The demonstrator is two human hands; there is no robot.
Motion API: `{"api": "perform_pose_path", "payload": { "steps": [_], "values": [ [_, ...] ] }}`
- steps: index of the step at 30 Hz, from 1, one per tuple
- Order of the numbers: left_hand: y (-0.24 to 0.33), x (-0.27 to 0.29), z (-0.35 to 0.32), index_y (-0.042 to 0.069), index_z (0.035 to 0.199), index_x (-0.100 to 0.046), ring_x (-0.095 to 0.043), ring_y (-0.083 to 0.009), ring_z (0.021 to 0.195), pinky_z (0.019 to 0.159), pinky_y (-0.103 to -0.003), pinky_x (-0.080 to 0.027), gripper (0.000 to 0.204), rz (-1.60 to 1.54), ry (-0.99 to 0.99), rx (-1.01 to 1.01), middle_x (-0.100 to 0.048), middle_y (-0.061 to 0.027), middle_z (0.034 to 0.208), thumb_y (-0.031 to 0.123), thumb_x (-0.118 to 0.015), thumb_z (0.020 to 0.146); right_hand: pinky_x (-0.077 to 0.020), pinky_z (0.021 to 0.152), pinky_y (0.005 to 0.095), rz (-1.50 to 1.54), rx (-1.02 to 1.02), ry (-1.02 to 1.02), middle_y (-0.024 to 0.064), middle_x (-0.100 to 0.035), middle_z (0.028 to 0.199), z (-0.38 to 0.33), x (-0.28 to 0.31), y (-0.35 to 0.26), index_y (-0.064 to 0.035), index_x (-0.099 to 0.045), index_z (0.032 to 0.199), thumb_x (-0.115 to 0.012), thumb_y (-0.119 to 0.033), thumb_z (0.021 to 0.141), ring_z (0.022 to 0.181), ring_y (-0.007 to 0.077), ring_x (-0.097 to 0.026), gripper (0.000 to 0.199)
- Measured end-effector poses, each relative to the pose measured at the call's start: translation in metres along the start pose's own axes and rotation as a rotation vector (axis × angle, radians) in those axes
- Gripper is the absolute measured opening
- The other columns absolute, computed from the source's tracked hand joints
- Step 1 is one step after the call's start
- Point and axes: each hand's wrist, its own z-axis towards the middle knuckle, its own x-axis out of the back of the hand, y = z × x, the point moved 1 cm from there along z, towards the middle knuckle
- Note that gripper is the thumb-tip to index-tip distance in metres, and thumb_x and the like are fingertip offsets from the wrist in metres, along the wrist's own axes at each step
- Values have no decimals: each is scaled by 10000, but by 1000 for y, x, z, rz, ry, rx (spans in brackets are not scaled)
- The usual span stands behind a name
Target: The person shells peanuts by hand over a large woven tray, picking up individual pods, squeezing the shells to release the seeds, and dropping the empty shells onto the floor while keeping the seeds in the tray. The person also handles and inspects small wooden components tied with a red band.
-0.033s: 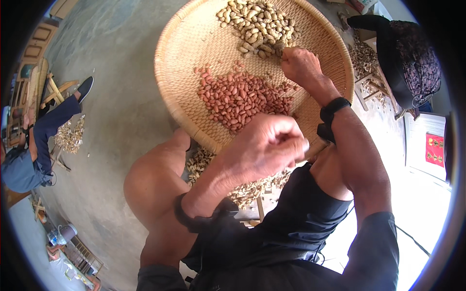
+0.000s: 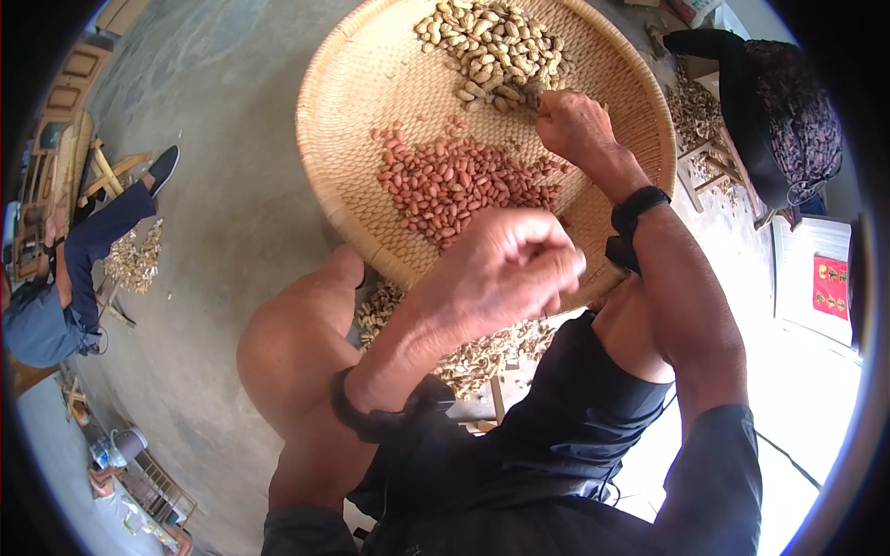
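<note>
Far left: a seated person in blue clothing (image 2: pixel 56 296) with one leg stretched out, a small pile of shells (image 2: pixel 134 259) on the concrete floor (image 2: pixel 222 185) beside them.

Lower left: a bare knee (image 2: pixel 297 343) of the person wearing the camera, with a black band on the wrist above it.

Centre: the left hand (image 2: pixel 505 264), fingers curled in and pressed together over the near rim of the tray; whether it pinches anything cannot be told. Below it, a heap of empty shells (image 2: pixel 473 352) lies on the floor between the knees.

Centre, upper: a round woven tray (image 2: pixel 371 93), shallow and pale straw-coloured. It holds two lots kept apart: red-skinned shelled peanuts (image 2: pixel 454 181) in the middle, and unshelled peanuts (image 2: pixel 491 42) in pale pods at the far side.

Right of centre: the right hand (image 2: pixel 575 125), closed, its fingertips at the near edge of the unshelled peanuts and touching them. A black wristband sits on that forearm.

Far right: another seated person in dark patterned clothing (image 2: pixel 779 120), more shells on the floor near them.
</note>
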Motion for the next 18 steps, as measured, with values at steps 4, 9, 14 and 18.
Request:
{"api": "perform_pose_path", "payload": {
  "steps": [4, 9, 14, 18],
  "values": [
    [4, 15, 3, 46, 955, -685, -616, -89, 651, 609, -244, -525, 182, -111, 247, -83, -704, -45, 864, 223, -687, 998, -558, 762, 485, 58, 2, -49, 182, -718, 827, -1, 18, -16, -22, -689, 893, -658, -197, 842, 815, 370, -711, 185],
    [4, 25, 11, 50, 997, -664, -620, -93, 681, 588, -250, -514, 219, -201, 433, -148, -685, -37, 856, 263, -709, 980, -578, 709, 408, 227, 115, 45, 139, -724, 789, -10, 47, -31, -7, -693, 894, -710, -179, 856, 753, 258, -727, 177],
    [3, 34, 14, 37, 1085, -643, -629, -114, 690, 592, -269, -536, 274, -277, 627, -204, -659, -59, 930, 273, -722, 972, -586, 622, 353, 539, 247, 66, 112, -706, 715, -32, 89, -75, 2, -696, 874, -712, -80, 851, 663, 197, -718, 86],
    [4, 34, 18, 17, 1167, -650, -630, -119, 691, 595, -275, -547, 330, -272, 633, -211, -654, -59, 924, 265, -734, 967, -554, 581, 328, 643, 233, 32, 96, -676, 676, -56, 113, -95, 0, -670, 850, -706, -64, 857, 622, 164, -683, 73]
  ]
}}
